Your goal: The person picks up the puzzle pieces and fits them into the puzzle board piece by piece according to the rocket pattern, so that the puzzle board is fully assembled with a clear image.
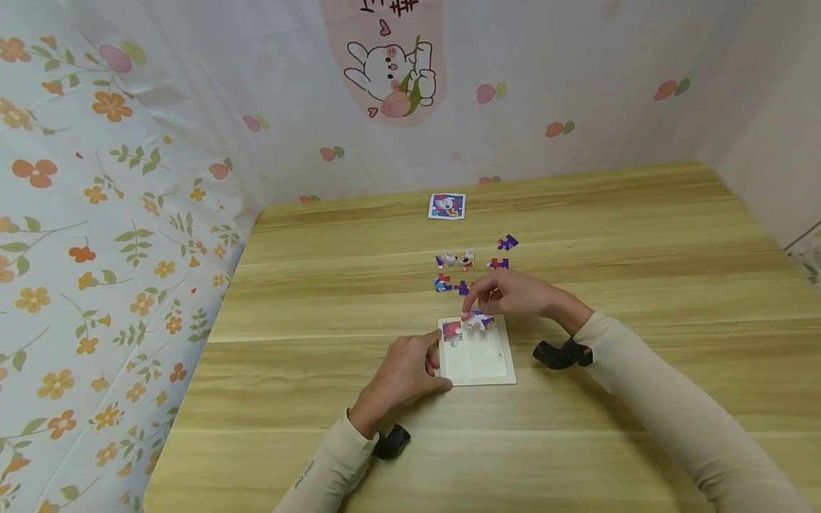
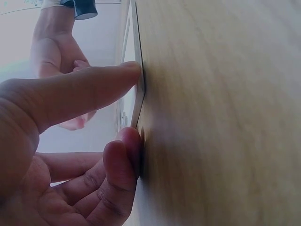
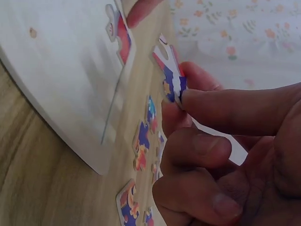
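My right hand pinches a purple and white jigsaw piece between thumb and fingers, above the upper part of a pale puzzle tray. The right wrist view has this held piece tilted up off the tray. One red and purple piece lies in the tray's upper left corner. My left hand holds the tray at its lower left, thumb at the near edge and fingers along the left side. In the left wrist view the thumb and curled fingers touch the tray's rim.
Beyond the tray lie several loose pieces, among them a white and yellow one, a blue one and a purple one. A small picture card lies farther back on the wooden table. Patterned cloth hangs behind.
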